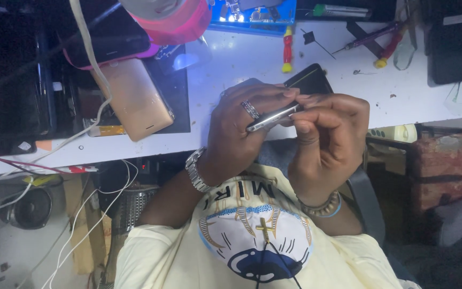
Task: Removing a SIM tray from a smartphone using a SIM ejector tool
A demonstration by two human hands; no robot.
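Both hands are up over the white workbench (231, 59), busy with one slim phone (271, 118) turned edge-on, so all you really see is its silver side rail. Left hand (233, 140), the one with the ring (251, 109) and the metal wristwatch (195, 170), is wrapped around the phone and gripping it from behind. Right hand (328, 140) is curled in tight, fingertips pinched onto the phone's upper end. I can't tell if there's a small tool or pick between those fingers, they hide it.

My read is this is the bit where you work along the edge seam with your fingertips. The next move needs a steady left-hand clamp and gentle pressure from the right, since a thin body held on edge could twist or slip.

Around it: a dark phone screen (312, 79) flat on the bench just past the hands, a gold phone (137, 99) on a black mat (175, 107) to the left, and a red and yellow screwdriver (287, 51) further back.
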